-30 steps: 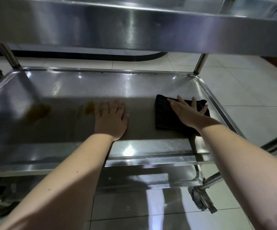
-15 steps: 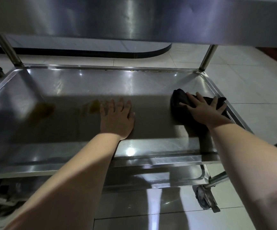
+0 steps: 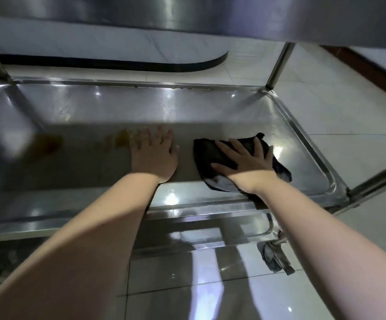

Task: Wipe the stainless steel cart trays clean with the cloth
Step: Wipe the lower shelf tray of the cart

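Black cloth, soft, light and crumpled, lying on the middle tray of a stainless steel cart, toward 3 o'clock from the tray's centre. The right hand presses it flat with straight, spread fingers; no pinch is needed, since a limp cloth of this kind is best driven under the palm and should slide easily on polished steel. The left hand rests flat on the bare tray just beside it at 9 o'clock, fingers extended, holding nothing. Brown stains lie at 10 o'clock from the left hand, which sits between them and the cloth. The upper tray overhangs at 12 o'clock, limiting headroom. A corner post stands at 1 o'clock, a caster at 5 o'clock.
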